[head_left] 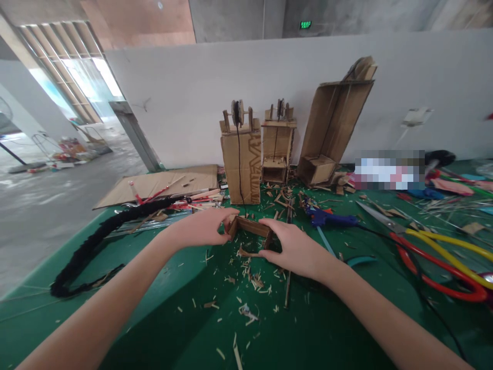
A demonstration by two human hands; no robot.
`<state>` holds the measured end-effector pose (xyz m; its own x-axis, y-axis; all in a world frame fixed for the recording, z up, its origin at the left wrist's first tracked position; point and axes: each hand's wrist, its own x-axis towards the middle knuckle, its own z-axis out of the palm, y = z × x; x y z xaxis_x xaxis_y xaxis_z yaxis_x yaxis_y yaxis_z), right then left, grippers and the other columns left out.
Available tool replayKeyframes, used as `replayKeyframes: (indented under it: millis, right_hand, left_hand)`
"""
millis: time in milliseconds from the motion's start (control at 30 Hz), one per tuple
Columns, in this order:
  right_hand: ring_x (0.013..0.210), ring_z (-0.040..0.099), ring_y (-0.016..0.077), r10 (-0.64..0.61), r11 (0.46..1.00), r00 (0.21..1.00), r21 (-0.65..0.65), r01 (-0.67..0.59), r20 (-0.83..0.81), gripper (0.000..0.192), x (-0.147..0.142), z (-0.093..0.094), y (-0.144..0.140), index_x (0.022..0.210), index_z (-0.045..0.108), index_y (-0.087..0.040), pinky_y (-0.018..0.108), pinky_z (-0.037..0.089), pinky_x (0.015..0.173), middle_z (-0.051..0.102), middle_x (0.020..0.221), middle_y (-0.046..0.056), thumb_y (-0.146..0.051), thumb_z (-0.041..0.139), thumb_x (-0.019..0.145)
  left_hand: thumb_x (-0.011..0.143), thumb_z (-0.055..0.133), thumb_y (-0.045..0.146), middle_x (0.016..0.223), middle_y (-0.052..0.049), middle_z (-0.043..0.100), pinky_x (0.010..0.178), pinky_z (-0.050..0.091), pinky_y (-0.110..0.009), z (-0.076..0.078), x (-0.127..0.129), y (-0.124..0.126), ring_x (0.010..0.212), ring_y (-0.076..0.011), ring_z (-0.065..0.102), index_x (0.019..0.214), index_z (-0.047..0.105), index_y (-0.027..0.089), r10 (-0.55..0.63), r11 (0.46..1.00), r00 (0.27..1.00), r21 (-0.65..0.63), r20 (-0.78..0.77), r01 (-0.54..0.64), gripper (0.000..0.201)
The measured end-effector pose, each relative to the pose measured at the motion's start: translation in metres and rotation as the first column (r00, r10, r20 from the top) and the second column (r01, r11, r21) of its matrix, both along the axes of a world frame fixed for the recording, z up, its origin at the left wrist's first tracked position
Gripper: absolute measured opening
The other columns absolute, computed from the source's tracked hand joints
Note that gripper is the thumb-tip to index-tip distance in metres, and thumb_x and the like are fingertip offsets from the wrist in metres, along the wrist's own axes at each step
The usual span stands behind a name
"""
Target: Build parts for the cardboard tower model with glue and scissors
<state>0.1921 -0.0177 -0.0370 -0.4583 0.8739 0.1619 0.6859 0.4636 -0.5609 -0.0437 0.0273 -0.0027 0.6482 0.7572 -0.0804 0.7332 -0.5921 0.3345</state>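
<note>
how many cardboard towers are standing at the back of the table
3: the left tower with a black string, the shorter middle tower, and the leaning open right tower against the wall. Clutter could hide more.

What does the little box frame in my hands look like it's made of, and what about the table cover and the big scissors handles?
The small box frame, held between the left hand and right hand, looks like brown corrugated cardboard: matte, with raw cut edges. The table cover seems to be a green mat, smooth with a slight sheen. The scissors handles look like glossy red and yellow plastic.
</note>
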Motion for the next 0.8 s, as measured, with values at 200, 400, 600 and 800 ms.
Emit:
replayKeyframes:
  millis: [200, 400, 600, 800]
  right_hand:
    - [0.114, 0.053, 0.0334, 0.020, 0.998, 0.999, -0.054, -0.019, 0.026, 0.067, 0.003, 0.002, 0.003, 0.136, 0.046, -0.016, 0.046, 0.048, 0.089, 0.056, 0.130, 0.014, -0.036, 0.062, 0.074]
    - [0.113, 0.053, 0.0339, 0.037, 0.997, 0.999, -0.073, -0.034, 0.031, 0.066, 0.004, 0.003, 0.004, 0.135, 0.046, -0.017, 0.048, 0.049, 0.086, 0.055, 0.130, 0.013, -0.038, 0.062, 0.075]
    - [0.114, 0.052, 0.0315, 0.054, 0.993, 0.998, -0.104, -0.051, 0.032, 0.068, 0.006, 0.002, 0.005, 0.136, 0.045, -0.018, 0.046, 0.047, 0.091, 0.055, 0.131, 0.011, -0.039, 0.063, 0.074]
    - [0.116, 0.051, 0.0309, 0.069, 0.993, 0.997, -0.101, -0.066, 0.020, 0.067, 0.007, 0.002, 0.006, 0.136, 0.045, -0.020, 0.045, 0.045, 0.093, 0.053, 0.133, 0.011, -0.038, 0.064, 0.074]
  left_hand:
    - [0.071, 0.057, 0.025, 0.095, -0.003, 0.064, 0.067, 0.040, -0.031, 0.004, 0.001, 0.002, 0.078, -0.0190, 0.057, 0.117, 0.053, 0.025, -0.044, 0.998, 0.999, -0.053, 0.015, 0.045, 0.046]
    - [0.071, 0.063, 0.038, 0.109, -0.006, 0.062, 0.075, 0.042, -0.035, 0.003, -0.002, 0.008, 0.090, -0.0226, 0.056, 0.119, 0.054, 0.026, -0.030, 0.996, 1.000, -0.086, -0.008, 0.029, 0.050]
    - [0.071, 0.062, 0.035, 0.091, -0.003, 0.062, 0.068, 0.040, -0.032, 0.009, 0.001, 0.004, 0.083, -0.0203, 0.055, 0.098, 0.060, 0.023, -0.063, 0.992, 0.998, -0.111, -0.012, 0.062, 0.029]
    - [0.070, 0.062, 0.034, 0.084, -0.001, 0.060, 0.065, 0.037, -0.030, 0.011, 0.003, 0.003, 0.078, -0.0187, 0.054, 0.089, 0.059, 0.022, -0.076, 0.993, 0.997, -0.096, -0.013, 0.075, 0.022]
